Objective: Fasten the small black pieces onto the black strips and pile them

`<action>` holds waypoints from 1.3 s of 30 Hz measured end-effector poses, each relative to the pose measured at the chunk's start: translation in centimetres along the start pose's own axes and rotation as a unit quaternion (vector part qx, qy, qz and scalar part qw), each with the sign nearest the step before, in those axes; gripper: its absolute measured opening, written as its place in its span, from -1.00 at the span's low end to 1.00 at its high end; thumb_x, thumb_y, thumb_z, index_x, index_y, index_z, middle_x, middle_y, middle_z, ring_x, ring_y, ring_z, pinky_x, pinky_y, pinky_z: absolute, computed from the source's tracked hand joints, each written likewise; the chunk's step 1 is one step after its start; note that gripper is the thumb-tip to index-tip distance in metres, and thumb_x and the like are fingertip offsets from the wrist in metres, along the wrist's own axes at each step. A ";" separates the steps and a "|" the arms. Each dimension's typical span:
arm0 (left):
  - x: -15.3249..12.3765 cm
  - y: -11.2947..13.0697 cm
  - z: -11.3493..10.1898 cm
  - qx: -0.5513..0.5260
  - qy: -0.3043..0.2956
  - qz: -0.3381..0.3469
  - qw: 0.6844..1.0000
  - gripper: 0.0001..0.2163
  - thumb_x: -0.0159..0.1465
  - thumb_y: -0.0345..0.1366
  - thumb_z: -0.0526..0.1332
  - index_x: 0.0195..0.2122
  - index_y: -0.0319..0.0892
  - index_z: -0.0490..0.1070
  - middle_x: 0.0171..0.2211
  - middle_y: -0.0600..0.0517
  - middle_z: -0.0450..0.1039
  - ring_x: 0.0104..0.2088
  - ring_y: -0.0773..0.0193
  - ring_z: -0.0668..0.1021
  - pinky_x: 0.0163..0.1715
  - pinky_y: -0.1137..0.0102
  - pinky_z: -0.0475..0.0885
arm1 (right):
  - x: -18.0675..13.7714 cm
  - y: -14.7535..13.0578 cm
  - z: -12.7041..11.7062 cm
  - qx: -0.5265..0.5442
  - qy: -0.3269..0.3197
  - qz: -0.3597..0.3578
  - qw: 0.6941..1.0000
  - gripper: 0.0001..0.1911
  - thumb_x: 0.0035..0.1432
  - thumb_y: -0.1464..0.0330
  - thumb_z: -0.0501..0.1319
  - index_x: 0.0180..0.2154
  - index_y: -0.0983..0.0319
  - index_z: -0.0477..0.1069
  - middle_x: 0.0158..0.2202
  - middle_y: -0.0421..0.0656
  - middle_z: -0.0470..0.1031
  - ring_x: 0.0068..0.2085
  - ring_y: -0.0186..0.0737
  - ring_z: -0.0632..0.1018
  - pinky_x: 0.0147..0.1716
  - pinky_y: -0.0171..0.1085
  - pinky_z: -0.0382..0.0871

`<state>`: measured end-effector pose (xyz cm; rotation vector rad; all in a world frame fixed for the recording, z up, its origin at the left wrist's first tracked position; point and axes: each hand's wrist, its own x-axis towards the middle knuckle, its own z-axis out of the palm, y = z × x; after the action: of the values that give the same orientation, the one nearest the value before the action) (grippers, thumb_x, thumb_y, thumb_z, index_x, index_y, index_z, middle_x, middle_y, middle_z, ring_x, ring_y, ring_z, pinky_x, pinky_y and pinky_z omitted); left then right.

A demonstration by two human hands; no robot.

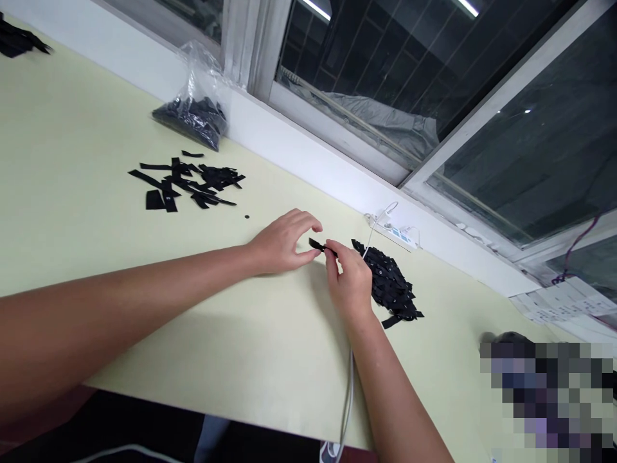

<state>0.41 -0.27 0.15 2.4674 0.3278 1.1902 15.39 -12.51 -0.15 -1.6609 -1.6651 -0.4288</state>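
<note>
Between my two hands is a short black fabric strip (316,244). My right hand (351,276) pinches its right end between thumb and fingertips. Around the strip's free end, my left hand (284,243) curves with thumb and fingers apart; its thumb tip is close beneath the strip, and I cannot tell whether it touches. Just right of my right hand lies a dense pile of black strips (390,283). Farther left, looser black strips (187,183) are scattered on the table, with a small dark round piece (247,217) near my left wrist.
A clear plastic bag (195,106) of black pieces stands against the wall. A power strip (395,233) lies by the wall, and a white cable (349,392) runs under my right forearm over the table's front edge. More black material (19,38) lies far left; a blurred-out area (549,392) is at right.
</note>
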 end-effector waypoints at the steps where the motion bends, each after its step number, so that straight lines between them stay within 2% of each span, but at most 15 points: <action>1: 0.0 -0.1 0.0 0.003 -0.007 0.016 1.000 -0.77 0.22 -0.25 0.25 -0.10 -0.16 0.40 -0.11 -0.04 0.51 -0.05 0.13 0.50 -0.04 0.24 0.35 | 0.0 -0.1 0.0 -0.006 0.000 -0.016 1.000 -0.73 0.36 0.34 0.07 -0.03 0.16 0.49 -0.17 -0.07 0.62 -0.17 -0.15 0.59 -0.14 -0.19 0.44; 3: 0.1 -0.3 0.2 -0.001 -0.028 0.032 0.999 -0.79 0.27 -0.25 0.22 -0.08 -0.14 0.43 -0.11 -0.02 0.54 -0.04 0.14 0.52 0.03 0.21 0.32 | 0.0 -0.3 0.0 -0.005 0.005 -0.039 0.999 -0.74 0.36 0.36 0.08 -0.03 0.16 0.49 -0.19 -0.09 0.62 -0.18 -0.17 0.59 -0.14 -0.19 0.43; 6: 0.0 -0.3 0.4 -0.020 -0.037 0.023 0.999 -0.86 0.29 -0.29 0.19 -0.17 -0.13 0.49 -0.22 0.05 0.59 -0.18 0.22 0.57 -0.03 0.26 0.35 | 0.0 -0.8 -0.1 0.021 0.013 -0.051 0.998 -0.75 0.34 0.37 0.09 -0.02 0.15 0.47 -0.19 -0.11 0.62 -0.22 -0.20 0.58 -0.15 -0.20 0.44; 8: 0.0 -0.3 0.5 -0.032 -0.031 0.006 0.999 -0.86 0.30 -0.31 0.17 -0.20 -0.12 0.51 -0.26 0.08 0.60 -0.23 0.25 0.58 -0.09 0.29 0.38 | 0.0 -1.0 -0.2 0.042 0.021 -0.032 0.998 -0.74 0.31 0.34 0.12 0.01 0.17 0.44 -0.15 -0.10 0.60 -0.22 -0.20 0.57 -0.16 -0.20 0.44; 10: 0.0 -0.4 0.4 -0.044 -0.021 -0.023 0.999 -0.85 0.31 -0.30 0.17 -0.20 -0.11 0.53 -0.26 0.09 0.61 -0.25 0.27 0.59 -0.14 0.33 0.40 | 0.0 -0.9 -0.5 0.049 0.016 0.020 0.998 -0.68 0.27 0.29 0.16 0.05 0.20 0.41 -0.11 -0.07 0.58 -0.23 -0.19 0.56 -0.18 -0.20 0.45; 12: 0.0 -0.5 0.4 -0.061 -0.012 -0.058 0.996 -0.83 0.32 -0.26 0.17 -0.20 -0.10 0.55 -0.26 0.10 0.62 -0.27 0.29 0.59 -0.20 0.37 0.42 | 0.0 -0.4 -0.7 0.021 -0.018 0.084 0.996 -0.63 0.23 0.27 0.16 0.05 0.22 0.41 -0.10 -0.05 0.56 -0.24 -0.17 0.55 -0.19 -0.19 0.44; 15: 0.0 -0.6 0.4 -0.086 -0.005 -0.100 0.991 -0.81 0.32 -0.24 0.17 -0.20 -0.10 0.57 -0.28 0.10 0.62 -0.33 0.32 0.59 -0.27 0.41 0.44 | -0.1 0.7 -0.8 -0.060 -0.114 0.149 0.980 -0.69 0.17 0.30 0.19 -0.06 0.22 0.49 -0.17 -0.04 0.53 -0.22 -0.12 0.53 -0.17 -0.17 0.39; 18: 0.0 -0.5 0.5 -0.097 -0.002 -0.114 0.989 -0.81 0.31 -0.27 0.17 -0.19 -0.12 0.58 -0.29 0.08 0.63 -0.35 0.32 0.59 -0.28 0.41 0.45 | -0.2 1.5 -0.5 -0.089 -0.188 0.173 0.963 -0.79 0.16 0.32 0.20 -0.19 0.19 0.54 -0.27 -0.07 0.53 -0.22 -0.13 0.53 -0.15 -0.20 0.35; 22: 0.0 -0.3 0.4 -0.096 -0.015 -0.124 0.987 -0.80 0.31 -0.28 0.17 -0.17 -0.11 0.58 -0.27 0.07 0.63 -0.36 0.33 0.58 -0.28 0.40 0.46 | -0.2 1.9 0.0 -0.064 -0.212 0.172 0.960 -0.84 0.20 0.35 0.16 -0.27 0.17 0.52 -0.31 -0.13 0.55 -0.30 -0.21 0.53 -0.22 -0.27 0.32; 29: -0.1 -0.6 0.5 -0.086 -0.018 -0.113 0.990 -0.79 0.31 -0.26 0.16 -0.18 -0.13 0.58 -0.29 0.06 0.62 -0.37 0.33 0.57 -0.30 0.40 0.46 | -0.4 1.9 -0.2 -0.030 -0.189 0.178 0.965 -0.87 0.18 0.36 0.16 -0.37 0.17 0.48 -0.40 -0.17 0.55 -0.41 -0.22 0.49 -0.37 -0.27 0.27; 34: 0.0 -0.6 0.5 -0.076 -0.030 -0.079 0.994 -0.80 0.32 -0.30 0.16 -0.19 -0.11 0.59 -0.24 0.06 0.63 -0.30 0.30 0.59 -0.23 0.38 0.47 | 0.0 1.5 -0.3 0.066 -0.091 0.200 0.973 -0.82 0.23 0.25 0.13 -0.30 0.19 0.43 -0.34 -0.14 0.55 -0.39 -0.22 0.50 -0.34 -0.24 0.31; 36: -0.1 -0.5 0.5 -0.070 -0.038 -0.049 0.996 -0.80 0.31 -0.33 0.16 -0.18 -0.11 0.59 -0.22 0.05 0.62 -0.25 0.29 0.59 -0.19 0.37 0.47 | 0.2 1.3 -0.1 0.158 -0.050 0.238 0.957 -0.79 0.20 0.19 0.17 -0.28 0.20 0.43 -0.33 -0.14 0.55 -0.36 -0.23 0.50 -0.33 -0.25 0.34; 39: -0.2 -0.6 0.6 -0.065 -0.030 -0.005 0.997 -0.80 0.30 -0.39 0.17 -0.19 -0.10 0.60 -0.19 0.04 0.61 -0.17 0.26 0.58 -0.12 0.34 0.47 | 0.5 1.1 0.2 0.310 -0.038 0.314 0.897 -0.73 0.10 0.16 0.28 -0.26 0.22 0.44 -0.29 -0.13 0.56 -0.37 -0.28 0.49 -0.37 -0.29 0.35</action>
<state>0.72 0.08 -0.56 2.3810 0.2376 1.0962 16.41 -11.91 -0.19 -1.5949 -1.0485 0.4501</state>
